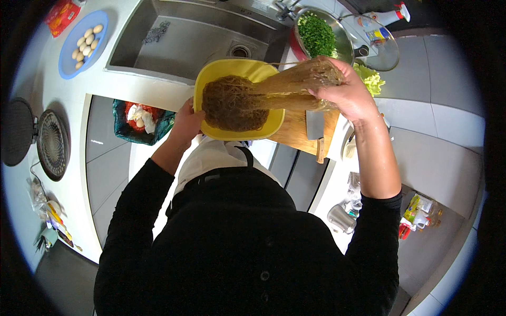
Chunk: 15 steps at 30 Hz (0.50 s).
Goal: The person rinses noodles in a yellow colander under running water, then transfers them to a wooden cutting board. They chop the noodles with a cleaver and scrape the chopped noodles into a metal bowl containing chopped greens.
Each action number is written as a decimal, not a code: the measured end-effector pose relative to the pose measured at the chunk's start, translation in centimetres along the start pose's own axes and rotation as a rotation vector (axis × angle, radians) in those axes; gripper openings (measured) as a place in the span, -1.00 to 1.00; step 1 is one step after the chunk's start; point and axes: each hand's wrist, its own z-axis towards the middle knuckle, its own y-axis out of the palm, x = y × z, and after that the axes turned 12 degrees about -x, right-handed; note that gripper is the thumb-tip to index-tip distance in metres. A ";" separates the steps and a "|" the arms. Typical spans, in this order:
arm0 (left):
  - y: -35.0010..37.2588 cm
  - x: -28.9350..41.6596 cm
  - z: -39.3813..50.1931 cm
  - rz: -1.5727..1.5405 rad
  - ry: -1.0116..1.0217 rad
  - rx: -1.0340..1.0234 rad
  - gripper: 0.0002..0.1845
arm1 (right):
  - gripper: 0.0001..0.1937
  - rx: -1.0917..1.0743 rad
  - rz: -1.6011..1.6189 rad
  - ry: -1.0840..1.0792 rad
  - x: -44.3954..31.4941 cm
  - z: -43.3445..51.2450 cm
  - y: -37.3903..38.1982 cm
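Observation:
My left hand (185,124) grips the left side of a yellow basin (241,68), held at the front edge of the counter by the sink. In the basin lies a tangled mass of brown, translucent noodles (233,106). A thick bundle of them stretches up and to the right into my right hand (352,93), which is closed around its end. One loose strand trails above the bundle. Under the basin's right side is a wooden cutting board (292,130), and a cleaver (315,128) lies on it with its handle towards me.
Behind the basin is a stainless steel sink (185,39). A pot (344,27) of chopped greens stands at its right, near a glass lid (389,51) and lettuce (369,79). Eggs fill part of a blue basket (65,59) at left. An open electric griddle (53,144) and a lined bin (124,134) are also left.

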 end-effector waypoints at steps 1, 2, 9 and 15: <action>0.7 0.1 0.0 0.019 0.046 -0.013 -0.50 | -0.36 0.039 0.021 0.025 0.8 -0.9 -1.1; 1.3 0.2 0.1 0.029 0.073 -0.026 -0.52 | -0.35 0.014 0.006 0.017 1.8 -1.4 -2.2; 3.0 0.7 0.7 0.119 0.088 0.028 -0.54 | -0.44 -0.002 -0.211 0.082 13.5 -2.5 -7.0; 4.7 1.6 0.4 0.282 0.049 0.082 -0.51 | -0.44 0.033 -0.637 0.312 23.2 -0.5 -8.3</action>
